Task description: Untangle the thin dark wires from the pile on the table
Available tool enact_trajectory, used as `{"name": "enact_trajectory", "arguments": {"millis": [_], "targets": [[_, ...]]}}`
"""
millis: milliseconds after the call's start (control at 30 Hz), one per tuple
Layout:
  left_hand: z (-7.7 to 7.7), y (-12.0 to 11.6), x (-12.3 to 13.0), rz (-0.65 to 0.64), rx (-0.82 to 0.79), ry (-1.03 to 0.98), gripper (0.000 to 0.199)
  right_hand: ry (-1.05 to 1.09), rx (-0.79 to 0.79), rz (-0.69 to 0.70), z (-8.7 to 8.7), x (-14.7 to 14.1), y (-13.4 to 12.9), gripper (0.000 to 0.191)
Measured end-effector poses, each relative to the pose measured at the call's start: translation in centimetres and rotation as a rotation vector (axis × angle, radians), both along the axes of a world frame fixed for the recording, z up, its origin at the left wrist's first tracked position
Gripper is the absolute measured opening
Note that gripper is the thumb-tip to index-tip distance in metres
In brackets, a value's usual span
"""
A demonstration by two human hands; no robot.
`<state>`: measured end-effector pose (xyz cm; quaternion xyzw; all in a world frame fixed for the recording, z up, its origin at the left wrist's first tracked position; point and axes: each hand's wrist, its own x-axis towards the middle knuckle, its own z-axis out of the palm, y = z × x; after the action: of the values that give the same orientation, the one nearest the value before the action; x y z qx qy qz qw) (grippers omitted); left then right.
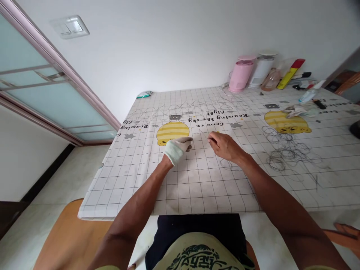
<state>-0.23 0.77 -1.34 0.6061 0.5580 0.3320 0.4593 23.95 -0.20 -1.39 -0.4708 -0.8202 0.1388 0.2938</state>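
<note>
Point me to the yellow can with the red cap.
In the head view, the yellow can is at the back right of the table, near the wall, just right of the pinkish bottle.

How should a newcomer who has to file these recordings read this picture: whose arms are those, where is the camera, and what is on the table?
There is no robot here. The arms belong to a person wearing the camera on their head, so this single view looks forward and down past their own shirt.

The left hand wears a pale glove; the right hand is bare, its fingers curled. They are apart above a checked tablecloth. Whether either holds something as thin as a thread is too small to tell.

To the right lies a loose tangle of dark thread. Near the wall stand a pink cylinder, a white one and a yellow can with a red cap.
</note>
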Motion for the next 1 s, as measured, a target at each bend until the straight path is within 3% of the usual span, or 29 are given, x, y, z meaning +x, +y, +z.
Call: {"name": "enact_trajectory", "arguments": {"millis": [167, 400, 567, 667, 1000], "targets": [[-0.4, 0.0, 0.1, -0.060, -0.035, 0.025, 0.029, -0.013, 0.012, 0.028, -0.3, 0.3, 0.3, 0.019], [0.5, 0.3, 0.1, 0.000, -0.050, -0.011, 0.032, -0.011, -0.012, 0.014, 0.0, 0.4, 0.3, 0.017], [0.6, 0.4, 0.1, 0.025, 0.229, 0.262, 0.044, -0.009, -0.020, 0.012, -0.1, 0.6, 0.4, 0.016], [0.0, 0.3, 0.4, -0.050, 0.416, 0.443, 0.051, -0.009, -0.014, 0.017, -0.1, 0.7, 0.4, 0.016], [-1.9, 1.8, 0.6, -0.221, 0.567, 0.816, 0.016, 0.083, -0.077, 0.024, -0.5, 0.3, 0.5, 0.021]]}}
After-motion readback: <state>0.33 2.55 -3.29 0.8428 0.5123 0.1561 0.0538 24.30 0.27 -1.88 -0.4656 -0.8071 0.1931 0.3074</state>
